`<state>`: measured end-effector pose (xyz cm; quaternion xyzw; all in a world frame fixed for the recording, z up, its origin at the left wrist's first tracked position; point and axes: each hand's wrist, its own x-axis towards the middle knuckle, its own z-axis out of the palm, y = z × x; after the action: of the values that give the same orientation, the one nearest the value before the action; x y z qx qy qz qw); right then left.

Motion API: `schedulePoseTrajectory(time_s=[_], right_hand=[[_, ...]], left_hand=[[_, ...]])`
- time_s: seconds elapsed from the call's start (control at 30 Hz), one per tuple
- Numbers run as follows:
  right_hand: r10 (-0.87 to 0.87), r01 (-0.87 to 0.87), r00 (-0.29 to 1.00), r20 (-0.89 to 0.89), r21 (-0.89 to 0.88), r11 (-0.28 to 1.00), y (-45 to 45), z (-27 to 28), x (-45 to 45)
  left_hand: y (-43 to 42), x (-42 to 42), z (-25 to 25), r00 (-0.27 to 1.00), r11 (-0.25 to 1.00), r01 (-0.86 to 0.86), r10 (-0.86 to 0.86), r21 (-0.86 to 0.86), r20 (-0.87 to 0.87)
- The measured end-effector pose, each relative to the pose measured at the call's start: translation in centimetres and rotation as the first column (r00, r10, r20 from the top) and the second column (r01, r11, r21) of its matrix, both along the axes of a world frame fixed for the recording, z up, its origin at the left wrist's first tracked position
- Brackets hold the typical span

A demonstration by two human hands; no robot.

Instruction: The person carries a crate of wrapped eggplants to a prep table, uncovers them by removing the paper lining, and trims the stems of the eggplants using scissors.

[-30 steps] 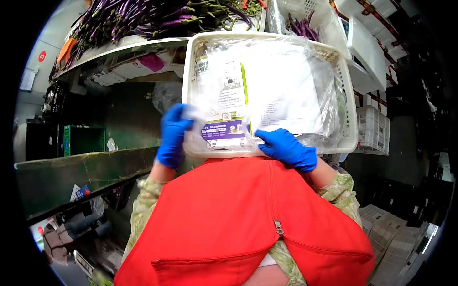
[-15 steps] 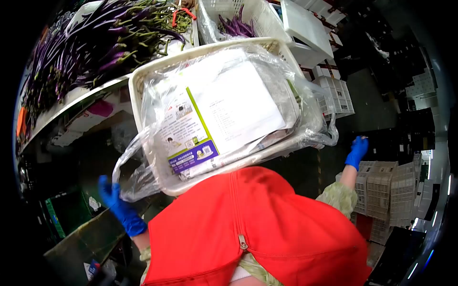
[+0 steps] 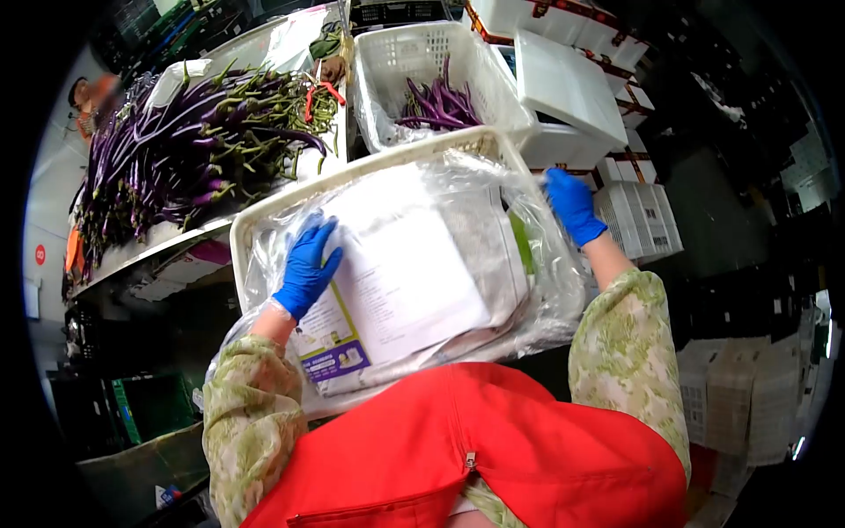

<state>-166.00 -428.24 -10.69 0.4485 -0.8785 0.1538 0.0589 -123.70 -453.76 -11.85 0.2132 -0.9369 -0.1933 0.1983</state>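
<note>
A white crate (image 3: 370,166) lined with a clear plastic bag (image 3: 559,282) stands against the red apron. Inside it lie white printed papers (image 3: 405,273), a leaflet with a purple and green edge (image 3: 330,359) and newsprint (image 3: 480,229). My left hand (image 3: 307,264), in a blue glove, rests on the papers and bag at the left with its fingers spread. My right hand (image 3: 572,205), also gloved in blue, is closed beside the crate's right rim; whatever its fingers may hold is hidden.
Many purple eggplants (image 3: 198,158) cover a table at the upper left, with red-handled scissors (image 3: 324,95) near its right edge. Behind the lined crate stands another white crate (image 3: 387,62) with some eggplants. White foam boxes (image 3: 572,84) are stacked right of it. A person (image 3: 91,101) is at the far left.
My left hand has moved up from beside the crate onto the papers. My right hand has come up from the lower right to the crate's right rim. The view has shifted, showing more behind the crate.
</note>
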Motion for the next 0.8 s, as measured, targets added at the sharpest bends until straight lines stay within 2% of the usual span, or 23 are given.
schedulePoseTrajectory(time_s=[0.03,0.1,0.13,0.2,0.23,0.27,0.3,0.33,0.37,0.4,0.43,0.47,0.5,0.57,0.6,0.67,0.73,0.77,0.8], right_hand=[[0.014,0.003,0.998,0.055,-0.284,0.959,-1.0,0.0,-2.8],[0.068,-0.035,0.995,0.068,-0.405,0.914,-4.5,0.8,-6.9],[0.092,-0.049,0.993,0.069,-0.467,0.883,-6.5,1.5,-8.6],[0.158,-0.003,0.941,0.298,-0.462,0.887,-11.6,1.5,-11.5],[0.191,0.017,0.893,0.408,-0.454,0.891,-13.9,1.2,-12.8],[0.186,-0.046,0.9,0.394,-0.338,0.94,-15.8,0.3,-14.1],[0.185,-0.108,0.908,0.376,-0.216,0.97,-17.8,-1.4,-15.3],[0.188,-0.168,0.915,0.358,-0.085,0.982,-19.7,-3.6,-16.2],[0.208,-0.232,0.952,0.226,0.086,0.969,-20.7,-8.2,-17.7],[0.249,-0.293,0.947,0.202,0.226,0.929,-19.3,-10.0,-16.4],[0.18,-0.215,0.689,0.702,-0.04,0.976,-16.1,-7.9,-14.3],[0.188,-0.344,0.733,0.654,0.117,0.932,-14.7,-8.9,-15.8],[0.2,-0.397,0.687,0.699,0.131,0.908,-12.5,-12.9,-17.1],[0.011,-0.354,0.565,0.825,0.231,0.906,-4.4,-15.9,-15.3],[-0.071,-0.318,0.541,0.838,0.282,0.905,-1.1,-16.8,-14.4],[-0.22,-0.157,0.489,0.844,0.334,0.929,5.4,-17.0,-11.9],[-0.29,-0.025,0.466,0.836,0.34,0.94,7.6,-16.5,-10.0],[-0.3,0.022,0.462,0.835,0.327,0.945,8.0,-16.0,-9.4],[-0.306,0.058,0.459,0.834,0.316,0.947,8.2,-15.5,-8.9]], left_hand=[[-0.5,-0.3,0.9,0.999,0.981,-0.045,0.04,-0.187,-0.026],[-2.5,-1.4,1.5,0.986,0.912,-0.137,0.163,-0.387,0.032],[-3.9,-2.2,2.3,0.983,0.885,-0.158,0.185,-0.438,0.018],[-8.0,-3.3,1.7,0.974,0.946,-0.227,0.221,-0.229,-0.051],[-6.9,-5.4,5.8,0.971,0.9,-0.23,0.184,-0.37,-0.155],[-9.0,-5.6,5.2,0.947,0.913,-0.288,0.227,-0.288,-0.226],[-12.2,-4.9,2.9,0.912,0.94,-0.34,0.32,-0.036,-0.256],[-15.2,-3.7,1.1,0.87,0.903,-0.369,0.419,0.221,-0.26],[-16.8,-2.9,0.7,0.812,0.79,-0.433,0.551,0.433,-0.193],[-18.8,-1.3,-0.3,0.801,0.706,-0.411,0.581,0.576,-0.142],[-19.2,-0.4,0.4,0.833,0.644,-0.389,0.552,0.659,-0.048],[-19.0,0.6,2.1,0.852,0.565,-0.376,0.522,0.734,0.034],[-17.1,1.6,4.2,0.887,0.586,-0.352,0.458,0.73,0.06],[-15.9,2.3,4.9,0.95,0.723,-0.297,0.29,0.624,0.117],[-16.2,4.0,4.5,0.964,0.792,-0.243,0.26,0.56,0.05],[-14.7,3.5,6.7,0.971,0.838,-0.234,0.228,0.493,0.072],[-14.7,5.3,6.8,0.928,0.618,-0.26,0.372,0.742,0.015],[-15.6,6.9,5.5,0.947,0.689,-0.243,0.319,0.683,0.015],[-15.8,8.2,4.4,0.918,0.554,-0.096,0.37,0.827,-0.141]])
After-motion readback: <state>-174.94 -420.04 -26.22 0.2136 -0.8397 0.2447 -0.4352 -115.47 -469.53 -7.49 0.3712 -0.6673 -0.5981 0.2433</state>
